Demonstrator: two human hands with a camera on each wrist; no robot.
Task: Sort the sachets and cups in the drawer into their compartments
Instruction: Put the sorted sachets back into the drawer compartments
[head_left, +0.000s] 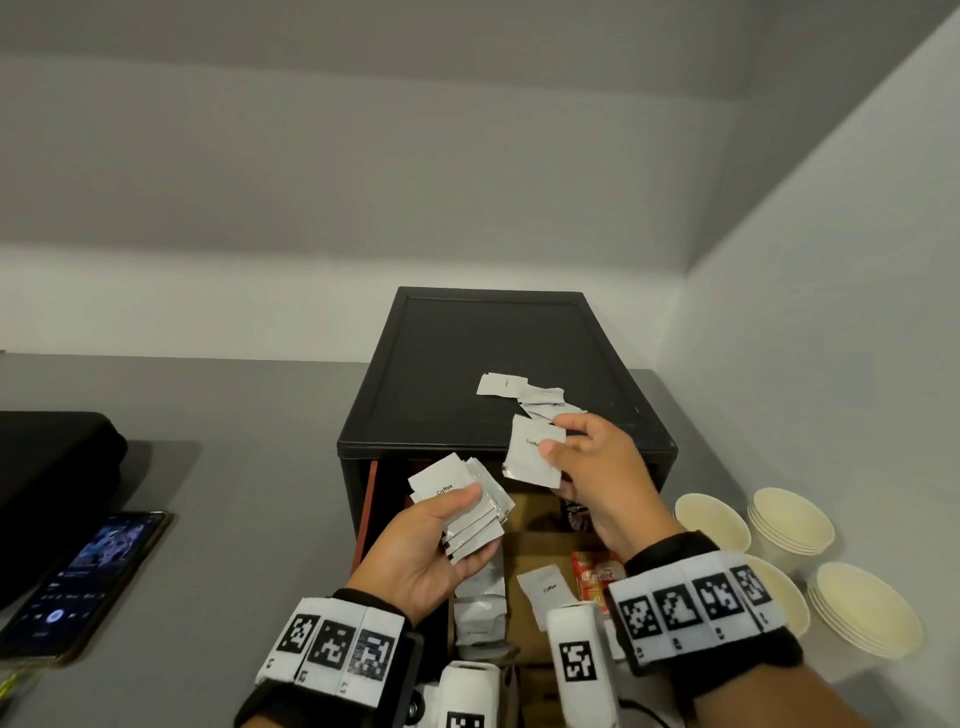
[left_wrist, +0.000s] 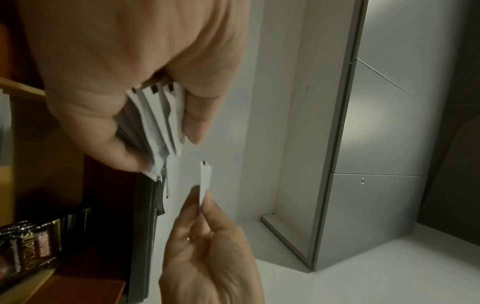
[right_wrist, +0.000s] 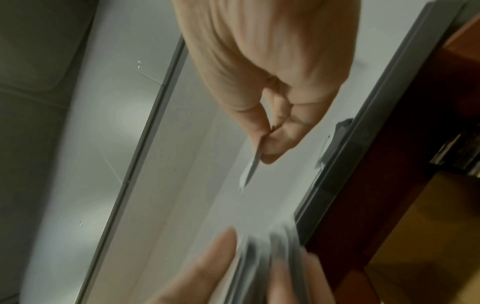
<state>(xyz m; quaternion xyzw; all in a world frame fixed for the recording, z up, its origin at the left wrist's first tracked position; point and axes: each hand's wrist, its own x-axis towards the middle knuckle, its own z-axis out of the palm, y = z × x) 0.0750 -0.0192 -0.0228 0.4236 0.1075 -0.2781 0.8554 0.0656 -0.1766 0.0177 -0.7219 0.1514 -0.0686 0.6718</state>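
Observation:
My left hand (head_left: 431, 540) grips a fanned stack of white coffee sachets (head_left: 475, 512) above the open drawer (head_left: 535, 566); the same stack (left_wrist: 155, 123) shows between thumb and fingers in the left wrist view. My right hand (head_left: 587, 467) pinches a single white coffee sachet (head_left: 530, 457) just right of the stack, seen edge-on as a thin sachet (right_wrist: 249, 170) in the right wrist view. A few more white sachets (head_left: 524, 395) lie on the black box top (head_left: 467, 364). In the drawer lie a white sachet (head_left: 548, 590), silver sachets (head_left: 480, 603), an orange sachet (head_left: 597, 571) and a dark sachet (left_wrist: 28, 242).
Stacks of paper cups (head_left: 789, 519) (head_left: 862, 608) stand on the grey counter right of the drawer, with a single cup (head_left: 711, 519) beside them. A phone (head_left: 83, 582) and a black case (head_left: 52, 462) lie at the left. A wall closes the right side.

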